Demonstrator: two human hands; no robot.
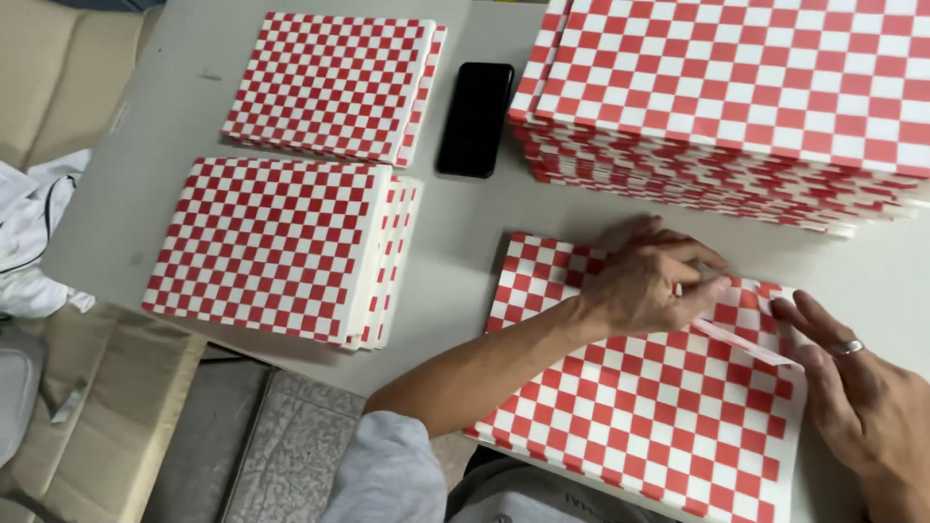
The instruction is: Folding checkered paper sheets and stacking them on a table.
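Note:
A red-and-white checkered paper sheet (630, 407) lies flat on the white table (465, 232) in front of me. My left hand (644, 281) presses down on its upper part, fingers bent over a raised folded edge (741, 341). My right hand (857, 387), with a ring on one finger, rests at the sheet's right side, fingertips touching the same folded edge. Neither hand lifts the sheet off the table.
A tall stack of checkered sheets (736, 97) fills the back right. Two smaller folded stacks sit at left, one far (334, 82) and one near (281, 247). A black phone (475, 118) lies between them. White cloth (29, 232) and a cardboard box (107, 407) sit at left.

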